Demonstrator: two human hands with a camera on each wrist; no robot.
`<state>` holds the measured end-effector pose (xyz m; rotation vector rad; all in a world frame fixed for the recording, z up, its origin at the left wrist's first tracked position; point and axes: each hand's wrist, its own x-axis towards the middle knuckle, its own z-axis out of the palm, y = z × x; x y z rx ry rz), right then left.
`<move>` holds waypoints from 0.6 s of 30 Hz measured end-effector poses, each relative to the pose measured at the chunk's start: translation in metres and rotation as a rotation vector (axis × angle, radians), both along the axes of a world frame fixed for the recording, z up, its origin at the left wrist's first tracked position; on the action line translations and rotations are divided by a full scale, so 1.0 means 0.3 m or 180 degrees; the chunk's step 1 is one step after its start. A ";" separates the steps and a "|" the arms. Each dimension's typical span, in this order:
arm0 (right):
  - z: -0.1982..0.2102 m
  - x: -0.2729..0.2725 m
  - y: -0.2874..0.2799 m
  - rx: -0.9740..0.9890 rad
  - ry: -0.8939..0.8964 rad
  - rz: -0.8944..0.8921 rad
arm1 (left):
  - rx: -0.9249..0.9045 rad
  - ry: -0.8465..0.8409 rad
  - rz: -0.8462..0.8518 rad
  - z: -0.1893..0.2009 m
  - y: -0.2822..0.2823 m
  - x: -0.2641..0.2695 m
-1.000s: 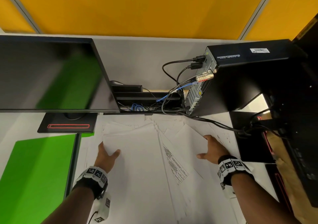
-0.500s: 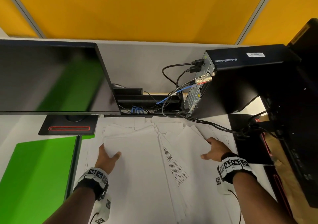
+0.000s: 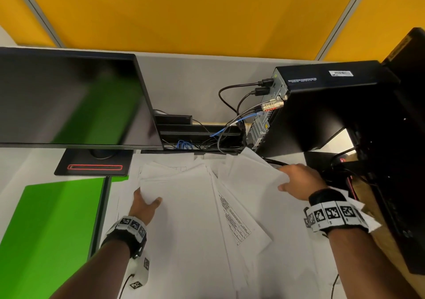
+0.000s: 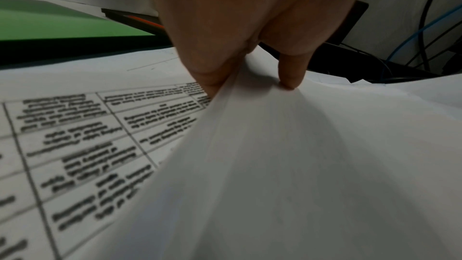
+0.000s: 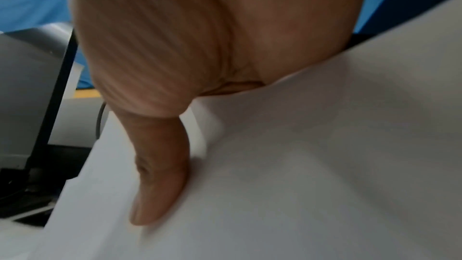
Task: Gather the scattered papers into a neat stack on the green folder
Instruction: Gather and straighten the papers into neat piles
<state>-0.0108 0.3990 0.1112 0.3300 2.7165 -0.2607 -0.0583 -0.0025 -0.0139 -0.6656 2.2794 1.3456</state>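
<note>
A loose fan of white papers (image 3: 190, 218) covers the middle of the pale worktop (image 3: 13, 167), the sheets overlapping at differing angles with their corners splayed toward the back edge. Most show blank faces; one sheet (image 3: 232, 220) slanting through the pile carries a printed table of small black text, and the left wrist view shows another gridded sheet (image 4: 75, 145) lying flat beneath the lifted ones.

The left hand (image 3: 143, 206) grips the left edge of the pile, thumb on top and fingers (image 4: 212, 78) tucked underneath, pinching several sheets that bow upward. The right hand (image 3: 299, 181) holds the right edge, thumb (image 5: 160, 185) pressed flat on the top sheet while the remaining fingers disappear under the paper; how they lie cannot be told.

The green folder (image 3: 50, 229) lies flat at the worktop's left side, just beside the papers, with a dark strip (image 3: 100, 216) between them. A monitor (image 3: 73, 101) stands toward the back left, a black computer case (image 3: 322, 105) with trailing cables (image 3: 230, 128) toward the back right.
</note>
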 end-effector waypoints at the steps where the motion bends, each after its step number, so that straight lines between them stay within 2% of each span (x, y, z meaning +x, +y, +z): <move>1: 0.034 -0.009 -0.004 0.0074 0.0115 0.0035 | 0.0002 -0.0002 0.0027 0.000 0.001 -0.001; 7: 0.267 -0.016 0.007 0.0266 0.0621 -0.0214 | 0.0012 -0.0034 0.0028 -0.011 -0.003 -0.003; 10: 0.411 0.004 0.012 0.0066 0.0932 -0.0202 | -0.0034 -0.0042 -0.0001 -0.016 -0.007 -0.002; 14: 0.561 0.051 -0.023 -0.1179 0.1141 -0.0177 | 0.0006 0.0003 0.0003 -0.015 -0.009 0.001; 16: 0.565 0.046 -0.039 -0.1786 0.1141 -0.0180 | 0.0050 0.0049 0.0018 -0.017 -0.009 0.002; 18: 0.503 0.015 -0.067 -0.2337 0.1157 -0.0267 | 0.0145 0.0138 0.0085 -0.014 -0.009 0.002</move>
